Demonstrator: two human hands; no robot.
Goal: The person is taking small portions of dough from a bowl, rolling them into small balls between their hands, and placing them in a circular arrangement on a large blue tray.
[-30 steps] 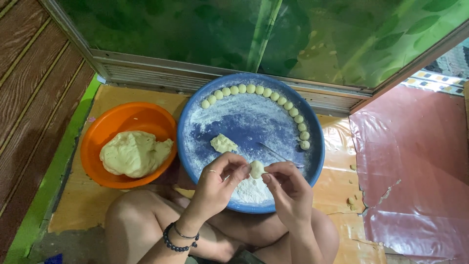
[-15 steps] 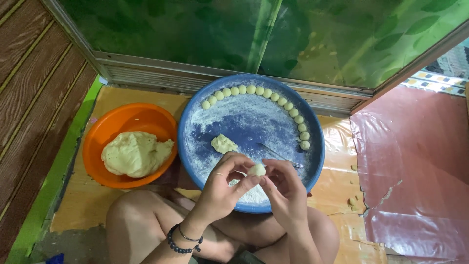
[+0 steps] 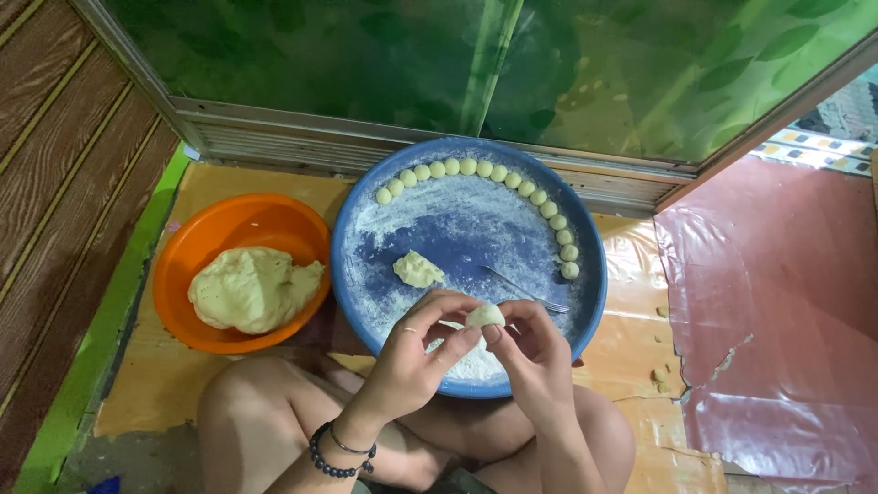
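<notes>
Looking down from my head, I hold a small dough ball (image 3: 484,316) between both hands, just above the near edge of the blue tray (image 3: 352,302). My left hand (image 3: 413,357) curls in from the left, its fingertips (image 3: 465,337) pressed against the underside and side of the ball, a thin ring on one finger and a dark bead bracelet (image 3: 327,452) at the wrist. My right hand (image 3: 535,355) meets it from the right, thumb and forefinger pinching the ball's other side, so the two hands are closed together around it. Directly beneath my hands lies a heap of loose flour (image 3: 476,361) on the tray. Just beyond my left hand sits a torn lump of dough (image 3: 417,270), and beyond my right hand a metal fork (image 3: 523,290) lies flat on the floured surface. Farther away, a row of finished dough balls (image 3: 494,172) curves along the tray's far and right rim, each one touching or nearly touching the next. To the left of my left hand, well apart, an orange bowl (image 3: 197,240) holds a large mass of dough (image 3: 249,288). My bare knees sit below my hands on the floor.
</notes>
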